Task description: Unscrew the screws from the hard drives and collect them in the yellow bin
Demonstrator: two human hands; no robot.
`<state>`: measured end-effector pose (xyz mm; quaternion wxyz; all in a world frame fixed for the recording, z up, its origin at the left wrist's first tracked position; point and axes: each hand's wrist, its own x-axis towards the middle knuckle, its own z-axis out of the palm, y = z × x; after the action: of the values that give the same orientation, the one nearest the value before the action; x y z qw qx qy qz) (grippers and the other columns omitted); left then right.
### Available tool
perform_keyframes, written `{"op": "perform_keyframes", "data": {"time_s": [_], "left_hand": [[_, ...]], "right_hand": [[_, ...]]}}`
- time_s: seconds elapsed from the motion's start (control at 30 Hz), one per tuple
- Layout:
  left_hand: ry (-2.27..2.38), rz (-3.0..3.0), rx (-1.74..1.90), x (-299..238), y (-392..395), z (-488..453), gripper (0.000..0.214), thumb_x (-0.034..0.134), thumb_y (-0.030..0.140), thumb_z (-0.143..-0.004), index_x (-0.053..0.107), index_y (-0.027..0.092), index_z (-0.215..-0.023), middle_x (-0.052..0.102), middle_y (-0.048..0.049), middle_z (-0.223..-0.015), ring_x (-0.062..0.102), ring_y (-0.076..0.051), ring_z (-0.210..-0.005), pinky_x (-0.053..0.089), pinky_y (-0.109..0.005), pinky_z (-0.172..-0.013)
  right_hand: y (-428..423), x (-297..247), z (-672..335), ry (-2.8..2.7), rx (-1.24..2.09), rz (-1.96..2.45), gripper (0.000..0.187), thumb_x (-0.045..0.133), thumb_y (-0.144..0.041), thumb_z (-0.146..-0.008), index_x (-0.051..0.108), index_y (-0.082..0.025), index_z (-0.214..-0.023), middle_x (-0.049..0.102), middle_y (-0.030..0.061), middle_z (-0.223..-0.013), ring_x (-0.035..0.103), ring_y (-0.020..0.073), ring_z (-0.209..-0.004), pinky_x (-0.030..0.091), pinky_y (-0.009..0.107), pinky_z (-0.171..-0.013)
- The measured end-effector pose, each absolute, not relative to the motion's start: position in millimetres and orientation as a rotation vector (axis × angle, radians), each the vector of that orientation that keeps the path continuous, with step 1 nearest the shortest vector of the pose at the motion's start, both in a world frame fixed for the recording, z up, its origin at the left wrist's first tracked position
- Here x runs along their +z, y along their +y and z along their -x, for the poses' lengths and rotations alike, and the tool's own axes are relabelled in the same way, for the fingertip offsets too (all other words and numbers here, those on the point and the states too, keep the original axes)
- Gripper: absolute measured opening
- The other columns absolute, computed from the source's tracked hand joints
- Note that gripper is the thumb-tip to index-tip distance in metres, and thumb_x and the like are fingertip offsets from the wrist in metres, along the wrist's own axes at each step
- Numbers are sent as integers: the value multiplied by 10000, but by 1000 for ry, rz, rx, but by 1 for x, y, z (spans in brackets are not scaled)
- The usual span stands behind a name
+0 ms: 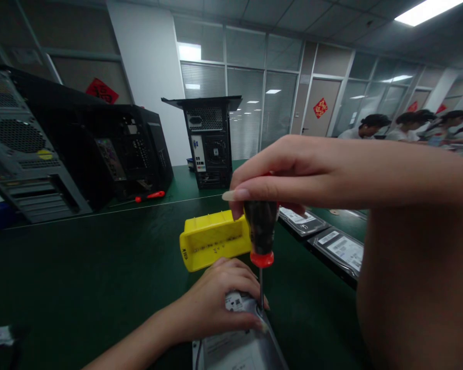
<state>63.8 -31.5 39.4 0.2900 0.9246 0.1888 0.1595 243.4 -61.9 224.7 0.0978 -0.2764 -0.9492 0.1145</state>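
Note:
My right hand [278,177] is wrapped from above round the black and red handle of a screwdriver [262,231]. The screwdriver stands nearly upright, and its shaft runs down to the right edge of a silver hard drive [235,352]. My left hand [227,293] lies across the drive, fingers bent over its far part and thumb toward the shaft, gripping it against the green table [119,282]. Part of the drive's label is covered by my left hand. Just beyond that hand, a yellow plastic bin [206,231] holds several tiny screws.
More hard drives [341,252] lie to the right, partly behind my right arm. Open computer cases [135,149] stand at the left, and another black case [212,144] at the back. A red screwdriver [150,196] lies near them. Several people [370,126] sit far right.

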Motion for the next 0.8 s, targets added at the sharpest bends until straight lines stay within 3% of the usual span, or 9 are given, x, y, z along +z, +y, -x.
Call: {"op": "perform_keyframes", "data": {"time_s": [0.2, 0.3, 0.4, 0.57, 0.8], "left_hand": [[508, -2492, 346, 45, -33, -62, 217, 716, 349, -800, 686, 271, -1000, 666, 4, -1062, 546, -207, -1064, 344, -326, -923], [540, -2473, 355, 46, -34, -62, 216, 735, 347, -781, 692, 268, -977, 664, 12, -1047, 540, -206, -1058, 347, -322, -918], [561, -2464, 352, 46, -34, -61, 227, 749, 336, -767, 698, 265, -976, 658, 8, -1056, 525, -212, -1077, 346, -321, -924], [549, -2457, 354, 46, -32, -62, 222, 751, 326, -767, 699, 254, -970, 665, 9, -1041, 536, -207, -1063, 339, -317, -925], [559, -2446, 329, 47, -33, -64, 201, 749, 315, -770, 697, 248, -952, 678, 11, -1013, 546, -203, -1055, 339, -314, -914]], "right_hand": [[-67, 224, -243, -2804, 370, 828, 325, 427, -350, -955, 641, -132, -845, 554, -35, -671, 491, 53, -573, 374, 171, -498], [-71, 225, -246, -2808, 384, 853, 293, 481, -403, -922, 624, -151, -887, 574, -30, -731, 516, 62, -603, 381, 164, -473], [-75, 226, -251, -2832, 398, 885, 184, 525, -332, -908, 587, -175, -982, 588, -27, -822, 544, 68, -649, 419, 155, -495], [-74, 228, -256, -2855, 319, 889, 259, 553, -384, -888, 588, -189, -1054, 607, -5, -937, 568, 85, -736, 423, 171, -534], [-63, 224, -246, -2794, 283, 893, 247, 614, -384, -837, 620, -146, -903, 601, -26, -773, 530, 60, -612, 379, 173, -473]]}}
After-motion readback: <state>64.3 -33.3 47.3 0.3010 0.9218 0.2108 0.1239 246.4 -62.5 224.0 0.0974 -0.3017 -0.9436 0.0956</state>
